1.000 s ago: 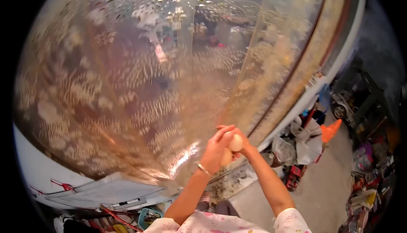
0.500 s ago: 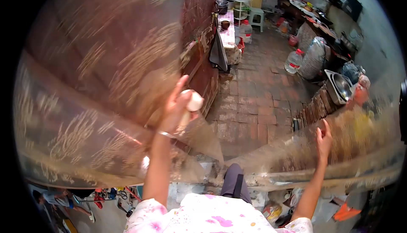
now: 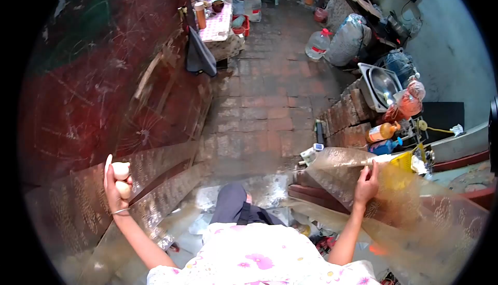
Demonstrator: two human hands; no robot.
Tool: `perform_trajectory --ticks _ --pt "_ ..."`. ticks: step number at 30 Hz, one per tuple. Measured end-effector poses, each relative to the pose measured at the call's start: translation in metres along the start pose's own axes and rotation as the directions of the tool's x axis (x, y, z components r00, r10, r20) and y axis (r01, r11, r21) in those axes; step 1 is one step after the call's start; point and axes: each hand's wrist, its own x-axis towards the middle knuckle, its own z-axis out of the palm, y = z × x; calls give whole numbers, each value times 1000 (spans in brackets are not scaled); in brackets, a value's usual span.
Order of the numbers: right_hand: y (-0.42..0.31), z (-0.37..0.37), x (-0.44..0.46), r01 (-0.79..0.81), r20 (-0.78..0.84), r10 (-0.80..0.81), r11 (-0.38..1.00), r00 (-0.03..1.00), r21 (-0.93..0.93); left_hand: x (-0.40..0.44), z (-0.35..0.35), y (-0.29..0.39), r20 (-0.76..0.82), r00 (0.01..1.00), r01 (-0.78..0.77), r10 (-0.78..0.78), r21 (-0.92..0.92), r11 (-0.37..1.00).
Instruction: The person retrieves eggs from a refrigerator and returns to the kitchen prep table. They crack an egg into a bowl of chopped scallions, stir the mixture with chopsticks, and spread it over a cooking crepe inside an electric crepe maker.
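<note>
Patterned shirt: its front (image 3: 249, 254) fills the bottom centre of the frame, a dark trouser leg (image 3: 231, 202) just above it.
Left hand: at the lower left (image 3: 112, 189), closed around two pale balls, one finger pointing up along their outer side.
Pale balls: the upper one (image 3: 121, 170) and the lower one (image 3: 123, 190) sit one over the other against the palm; their line runs almost upright in the frame, along the hand. Exactly what they are, I cannot tell.
Nearer hand: the left, already on both; the right is well apart, across the frame.
Right hand: at the lower right (image 3: 367, 186), raised, fingers partly bent at the clear plastic sheet (image 3: 399, 202); whether they pinch it, I cannot tell.
Pump bottles: orange (image 3: 381, 132) and blue (image 3: 385, 146), right of centre, above the right hand.
Brick floor: middle (image 3: 259, 98).
Cloth-covered table: upper left of centre (image 3: 220, 28).
</note>
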Motion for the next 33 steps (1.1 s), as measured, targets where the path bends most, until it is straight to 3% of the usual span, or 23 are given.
perform_trajectory --ticks 1,5,7,8,9,11,15,16,17,19,21,23,26,30,33 --pt "4 1 1 -114 65 116 993 991 -33 2 4 -1 -59 998 19 -18 21 1000" --pt "1 7 18 -114 32 118 988 993 -104 27 11 -29 -83 992 99 -96 36 994" --pt "5 12 22 -141 26 147 977 989 -162 50 25 -44 -99 969 230 -227 17 973" --pt "7 14 23 -119 -4 120 970 993 -211 76 15 -58 -5 885 466 -466 -44 884" --pt "6 15 24 -99 -34 93 960 995 -262 89 26 -67 -17 907 420 -420 8 907" --pt "11 22 23 -75 -66 59 955 996 -286 119 52 -84 -51 889 452 -455 -61 890" --pt "3 27 17 11 -111 -57 926 992 -377 199 145 -105 45 870 492 -491 -141 859" --pt "-4 26 11 -150 -69 134 919 989 -366 219 171 -114 97 874 486 -477 -109 867" --pt "-12 23 4 -307 -26 319 881 947 -361 239 205 -119 130 838 542 -529 -98 834" --pt "-29 28 -2 -529 35 541 831 840 -171 275 290 -121 238 819 555 -523 -92 827" --pt "-35 43 -20 -614 128 650 753 749 -236 295 377 -127 418 740 599 -528 -51 799" --pt "-46 53 -41 -494 216 647 721 731 -485 301 463 -120 505 690 569 -519 66 820" --pt "-55 87 -62 -715 198 772 635 605 -292 309 574 -121 664 495 605 -561 201 771" --pt "-43 174 -46 -862 409 862 429 301 -269 321 677 -132 722 396 529 -568 326 783" --pt "-20 250 -15 -911 604 795 280 44 -302 353 720 -137 723 410 494 -556 336 802"
